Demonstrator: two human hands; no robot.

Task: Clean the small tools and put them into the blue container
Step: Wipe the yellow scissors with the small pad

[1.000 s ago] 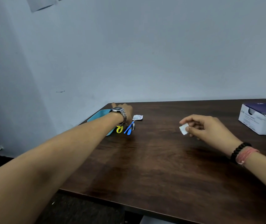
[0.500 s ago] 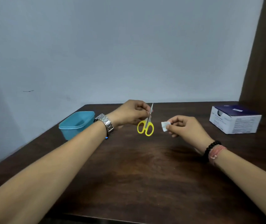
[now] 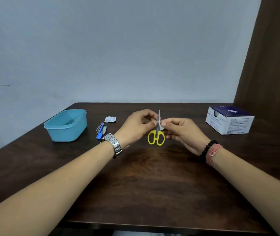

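Small scissors [image 3: 156,136] with yellow handles hang above the table's middle, blades pointing up. My left hand [image 3: 135,127] pinches them at the blades. My right hand [image 3: 181,132] presses a small white wipe [image 3: 160,126] against the blades. The blue container [image 3: 66,125] stands open at the left of the table. Between it and my left hand lie a blue-handled tool [image 3: 100,132] and a small metal nail clipper [image 3: 104,129].
A torn white wipe packet [image 3: 110,119] lies behind the small tools. A white and dark blue cardboard box [image 3: 229,121] sits at the right of the dark wooden table [image 3: 144,184]. A grey wall rises behind the table's far edge.
My left hand took the yellow scissors from beside the container and brought them to the table's middle. My right hand moved in and set the wipe on the blades.
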